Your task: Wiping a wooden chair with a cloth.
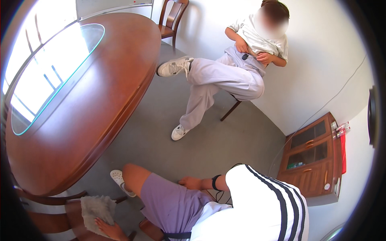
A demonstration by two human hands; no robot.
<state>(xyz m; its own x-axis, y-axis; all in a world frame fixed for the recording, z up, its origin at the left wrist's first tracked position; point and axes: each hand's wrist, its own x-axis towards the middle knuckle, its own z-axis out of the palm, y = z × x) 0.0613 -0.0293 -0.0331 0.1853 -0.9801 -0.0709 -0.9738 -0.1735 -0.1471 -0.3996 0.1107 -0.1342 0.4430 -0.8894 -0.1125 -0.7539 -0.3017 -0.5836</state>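
My left hand lies with its fingers stretched out on a fluffy grey cloth. The cloth is spread on the brown wooden seat of a chair at the lower left. I do not see the fingers close around it. My right hand, below a black wristband, is beside my purple shorts. Its fingers look bent, but what they rest on or hold, if anything, is hidden.
A large oval wooden table with a glass top fills the upper left. Across from me another person sits cross-legged, both hands at the waist near a small dark object. A wooden cabinet stands right; another chair stands behind.
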